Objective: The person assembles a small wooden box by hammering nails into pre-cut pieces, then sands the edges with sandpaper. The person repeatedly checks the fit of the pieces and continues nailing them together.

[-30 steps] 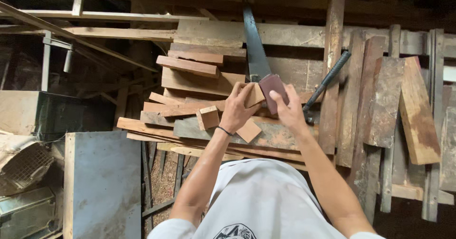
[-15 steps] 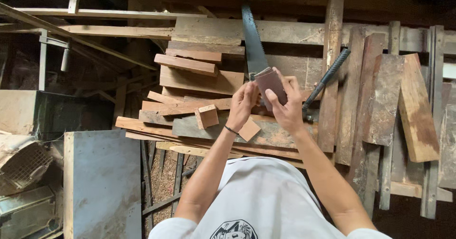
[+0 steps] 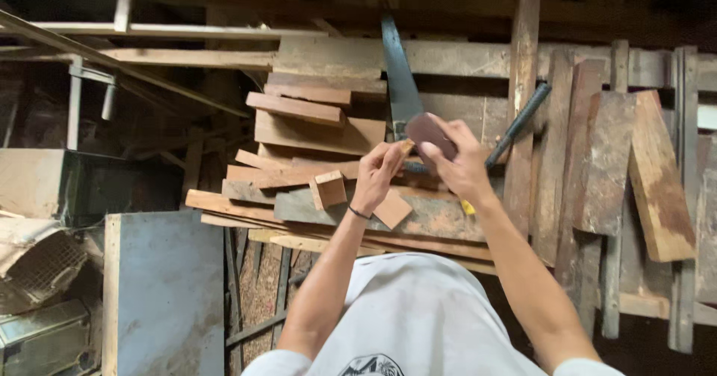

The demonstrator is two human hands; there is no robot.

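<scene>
Dark reddish wood piece (image 3: 431, 132) is up off the pile, held in the right hand (image 3: 459, 163), fingers clamped round its lower end. Left hand (image 3: 377, 174) sits just beside it, fingertips pinched at a small pale bit near the piece's lower edge; can't tell if it's a separate chip or part of the piece.

Risks as I read them:
- Saw (image 3: 399, 85) lies right behind the piece, blade running away from the hands, handle end hidden under them. Any slip puts knuckles near the blade; which edge carries the teeth I can't tell.
- Grip is fingertip-only on the left. A small pinched bit could drop into the scrap pile (image 3: 314, 144) and get lost among the offcuts.
- Pile is loose and layered, planks overhanging at the near edge. A small block (image 3: 328, 188) and a flat square offcut (image 3: 393, 209) sit on top, unsecured; an elbow bump or leaning weight could shift them off.
- Dark bar-like tool (image 3: 519, 122) leans just right of the right hand; easy to knock with the wrist.
</scene>
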